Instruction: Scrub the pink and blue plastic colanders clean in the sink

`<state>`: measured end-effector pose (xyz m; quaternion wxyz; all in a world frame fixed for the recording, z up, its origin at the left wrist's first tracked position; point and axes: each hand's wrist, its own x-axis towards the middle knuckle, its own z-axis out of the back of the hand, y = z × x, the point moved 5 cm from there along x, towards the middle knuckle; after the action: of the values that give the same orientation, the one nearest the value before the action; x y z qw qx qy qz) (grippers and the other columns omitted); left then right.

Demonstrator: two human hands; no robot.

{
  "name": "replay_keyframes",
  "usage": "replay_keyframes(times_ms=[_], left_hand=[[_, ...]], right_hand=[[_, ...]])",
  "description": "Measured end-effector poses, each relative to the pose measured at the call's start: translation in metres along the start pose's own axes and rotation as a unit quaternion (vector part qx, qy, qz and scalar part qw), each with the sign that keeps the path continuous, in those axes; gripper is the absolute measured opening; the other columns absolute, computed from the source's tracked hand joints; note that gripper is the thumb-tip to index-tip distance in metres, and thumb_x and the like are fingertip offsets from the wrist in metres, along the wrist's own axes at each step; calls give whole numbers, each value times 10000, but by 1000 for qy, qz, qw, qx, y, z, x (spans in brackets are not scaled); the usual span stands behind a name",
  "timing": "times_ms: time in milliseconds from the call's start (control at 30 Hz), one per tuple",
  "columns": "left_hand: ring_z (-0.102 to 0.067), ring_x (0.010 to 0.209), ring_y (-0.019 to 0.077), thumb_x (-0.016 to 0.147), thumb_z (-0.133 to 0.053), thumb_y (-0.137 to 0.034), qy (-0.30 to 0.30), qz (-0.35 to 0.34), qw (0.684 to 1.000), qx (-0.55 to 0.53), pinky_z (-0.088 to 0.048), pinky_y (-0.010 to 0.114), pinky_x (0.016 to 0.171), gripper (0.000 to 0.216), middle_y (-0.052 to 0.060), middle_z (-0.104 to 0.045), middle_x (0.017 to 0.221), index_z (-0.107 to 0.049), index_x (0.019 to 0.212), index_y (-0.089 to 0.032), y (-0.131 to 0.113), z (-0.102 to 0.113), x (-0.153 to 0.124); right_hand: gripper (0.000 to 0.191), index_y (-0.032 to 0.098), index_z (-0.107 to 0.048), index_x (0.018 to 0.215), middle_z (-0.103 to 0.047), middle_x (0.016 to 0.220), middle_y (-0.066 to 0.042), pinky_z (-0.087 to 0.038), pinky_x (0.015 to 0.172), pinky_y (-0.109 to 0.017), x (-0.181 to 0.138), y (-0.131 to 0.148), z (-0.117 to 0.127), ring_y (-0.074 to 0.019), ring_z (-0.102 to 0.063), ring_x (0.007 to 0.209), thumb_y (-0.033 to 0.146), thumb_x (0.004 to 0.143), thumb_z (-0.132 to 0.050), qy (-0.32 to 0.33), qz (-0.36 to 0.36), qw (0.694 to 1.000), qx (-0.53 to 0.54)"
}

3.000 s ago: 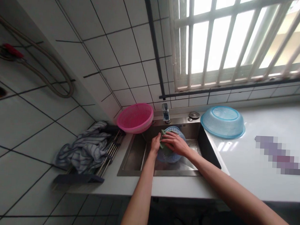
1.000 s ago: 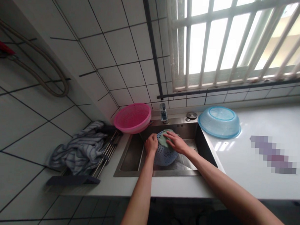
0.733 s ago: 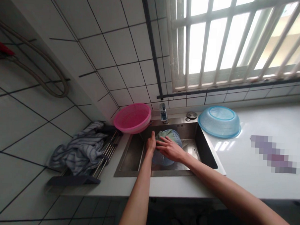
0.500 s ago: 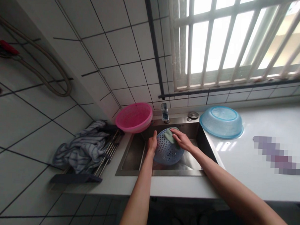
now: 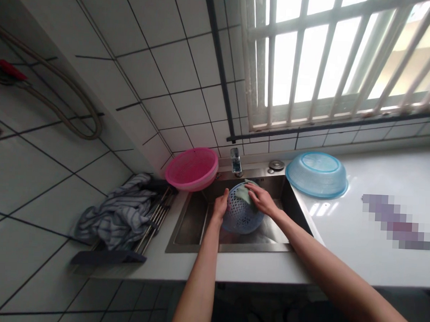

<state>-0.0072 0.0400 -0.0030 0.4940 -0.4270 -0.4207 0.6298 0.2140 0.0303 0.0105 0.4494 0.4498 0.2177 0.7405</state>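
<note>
A small blue perforated colander (image 5: 241, 215) is held tilted over the steel sink (image 5: 191, 224), its bottom facing me. My left hand (image 5: 220, 206) grips its left rim. My right hand (image 5: 261, 200) presses a green cloth (image 5: 243, 193) against the colander's upper part, fingers closed on the cloth. Both hands are inside the sink, just below the tap (image 5: 236, 162).
A pink colander (image 5: 192, 168) sits at the sink's back left corner. A larger light-blue colander (image 5: 317, 174) lies upside down on the white counter (image 5: 368, 243) to the right. A striped towel (image 5: 118, 216) lies over a dish rack on the left. Tiled wall and barred window stand behind.
My right hand has rubbed the cloth back and forth over the colander, now at its top. The colander has tilted and turned a little in my left hand.
</note>
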Motion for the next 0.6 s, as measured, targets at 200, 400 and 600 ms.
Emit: replay_keyframes(times_ms=[200, 400, 600], left_hand=[[-712, 1013, 272, 1040, -472, -416, -99, -85, 960, 246, -488, 315, 862, 358, 125, -778, 1044, -760, 1034, -203, -16, 14, -2], [-715, 1128, 299, 1041, -406, -370, -141, -77, 934, 319, -482, 358, 952, 411, 138, -782, 1196, -748, 1236, -256, -30, 25, -8], [-741, 1048, 372, 965, -452, -706, -53, 9, 961, 272, -474, 348, 788, 643, 201, -806, 1024, -838, 938, -192, -12, 16, 5]], right_hand=[[449, 256, -656, 1447, -580, 1545, -107, -458, 1204, -494, -3, -20, -11, -292, -583, 1402, 352, 1017, -569, 28, -25, 999, -10], [488, 270, -570, 1530, -537, 1586, -98, -412, 1241, -476, -8, 7, -37, -273, -510, 1470, 330, 1048, -523, 73, 44, 996, -22], [658, 265, -425, 1622, -307, 1723, -119, -411, 1232, -497, -6, -11, -28, -305, -388, 1552, 392, 1003, -610, 4, -23, 1000, -7]])
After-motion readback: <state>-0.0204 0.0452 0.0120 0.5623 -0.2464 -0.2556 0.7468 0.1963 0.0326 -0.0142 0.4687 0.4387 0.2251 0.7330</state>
